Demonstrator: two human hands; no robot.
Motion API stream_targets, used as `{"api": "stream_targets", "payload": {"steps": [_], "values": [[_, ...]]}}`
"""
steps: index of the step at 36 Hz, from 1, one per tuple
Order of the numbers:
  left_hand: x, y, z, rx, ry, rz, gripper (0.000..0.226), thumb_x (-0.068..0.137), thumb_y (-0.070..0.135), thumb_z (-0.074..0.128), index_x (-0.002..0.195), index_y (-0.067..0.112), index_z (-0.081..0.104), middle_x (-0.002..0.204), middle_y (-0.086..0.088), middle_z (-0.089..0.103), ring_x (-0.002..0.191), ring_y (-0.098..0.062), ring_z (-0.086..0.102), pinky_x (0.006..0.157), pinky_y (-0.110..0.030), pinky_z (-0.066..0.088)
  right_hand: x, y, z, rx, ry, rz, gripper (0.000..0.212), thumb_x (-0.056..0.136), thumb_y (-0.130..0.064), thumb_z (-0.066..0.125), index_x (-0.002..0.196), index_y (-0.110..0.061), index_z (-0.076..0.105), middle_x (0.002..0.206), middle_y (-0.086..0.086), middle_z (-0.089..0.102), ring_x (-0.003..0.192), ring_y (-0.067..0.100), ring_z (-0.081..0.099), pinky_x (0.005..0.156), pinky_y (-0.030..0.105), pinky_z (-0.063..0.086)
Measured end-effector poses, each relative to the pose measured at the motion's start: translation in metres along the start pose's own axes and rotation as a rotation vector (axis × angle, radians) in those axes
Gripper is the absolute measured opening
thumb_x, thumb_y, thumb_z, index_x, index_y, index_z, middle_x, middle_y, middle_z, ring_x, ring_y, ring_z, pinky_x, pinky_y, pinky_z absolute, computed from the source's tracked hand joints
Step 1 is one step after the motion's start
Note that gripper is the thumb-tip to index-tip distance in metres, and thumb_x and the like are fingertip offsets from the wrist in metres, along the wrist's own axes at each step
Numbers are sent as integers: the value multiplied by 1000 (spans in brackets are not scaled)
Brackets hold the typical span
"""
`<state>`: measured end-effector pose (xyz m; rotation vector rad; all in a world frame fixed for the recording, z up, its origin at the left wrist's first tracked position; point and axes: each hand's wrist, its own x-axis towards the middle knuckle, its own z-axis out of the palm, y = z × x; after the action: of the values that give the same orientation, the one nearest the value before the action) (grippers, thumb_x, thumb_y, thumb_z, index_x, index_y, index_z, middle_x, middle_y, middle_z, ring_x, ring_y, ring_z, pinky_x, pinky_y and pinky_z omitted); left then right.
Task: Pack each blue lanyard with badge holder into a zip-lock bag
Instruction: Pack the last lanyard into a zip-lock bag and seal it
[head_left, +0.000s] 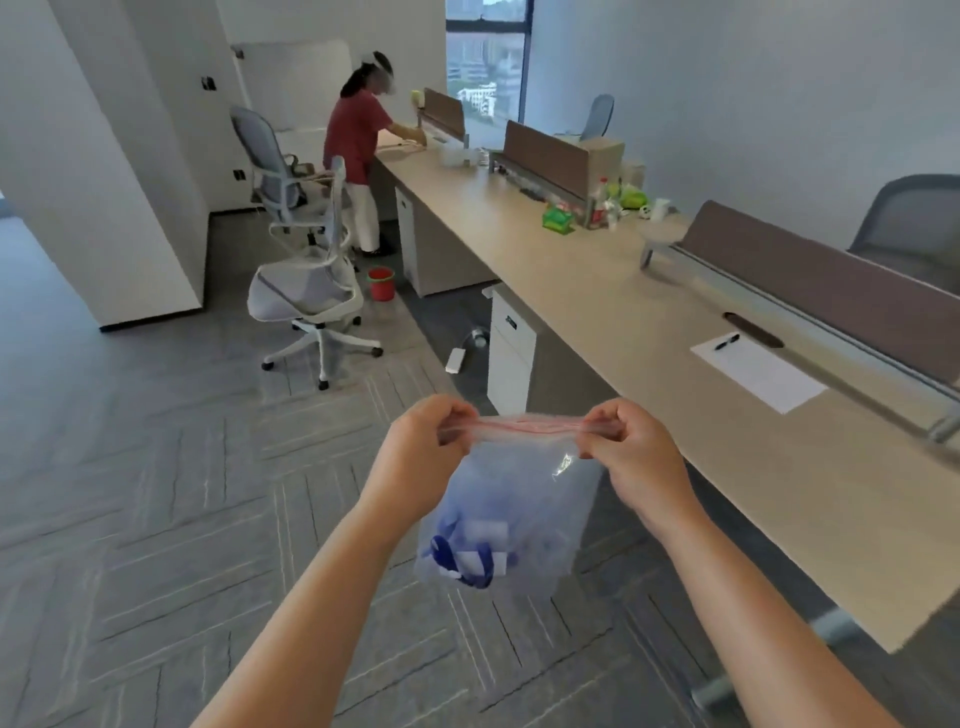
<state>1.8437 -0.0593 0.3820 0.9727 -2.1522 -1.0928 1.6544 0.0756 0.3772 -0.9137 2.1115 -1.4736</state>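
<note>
Above the grey herringbone carpet floor (156, 519), a clear plastic zip-lock bag with a red seal strip (524, 483) hangs in mid-air, and a blue lanyard with a white badge holder (467, 558) lies bunched at its bottom. The left hand (421, 457) pinches the left end of the seal and the right hand (631, 447) pinches the right end, fingers (605, 415) curled tight on the strip, which is stretched flat between them.

To the right runs a long beige tabletop (623, 291) with brown divider panels (831, 280) along its far edge. A white sheet of paper (758, 371) lies on it with a black pen (726, 341) at its top corner; green packets and bottles (558, 217) stand farther along. White mesh office chairs (306, 291) and a small red bucket (381, 283) stand on the floor, near a person in a red top (356, 140) at the far end by a window (488, 67).
</note>
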Motion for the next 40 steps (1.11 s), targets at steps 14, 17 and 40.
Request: {"api": "stream_targets", "payload": {"steps": [14, 17, 40], "values": [[258, 59, 105, -81, -387, 229, 22, 91, 4, 63, 100, 24, 65, 94, 13, 69, 75, 10, 63, 66, -1, 44, 168, 20, -70, 52, 492, 139, 16, 81, -3, 68, 86, -18, 65, 77, 1, 70, 75, 18, 69, 81, 43, 55], [301, 74, 150, -103, -442, 253, 22, 90, 4, 62, 97, 24, 66, 92, 12, 70, 74, 3, 66, 69, -8, 46, 204, 38, -102, 37, 552, 146, 13, 82, -5, 67, 87, -17, 65, 77, 0, 71, 74, 15, 69, 81, 40, 56], [526, 150, 384, 18, -689, 401, 23, 85, 6, 62, 91, 28, 66, 86, 13, 70, 77, -2, 66, 74, -18, 49, 405, 133, -247, 17, 800, 346, 21, 81, 2, 65, 80, -19, 61, 75, 2, 69, 78, 28, 68, 71, 36, 52]]}}
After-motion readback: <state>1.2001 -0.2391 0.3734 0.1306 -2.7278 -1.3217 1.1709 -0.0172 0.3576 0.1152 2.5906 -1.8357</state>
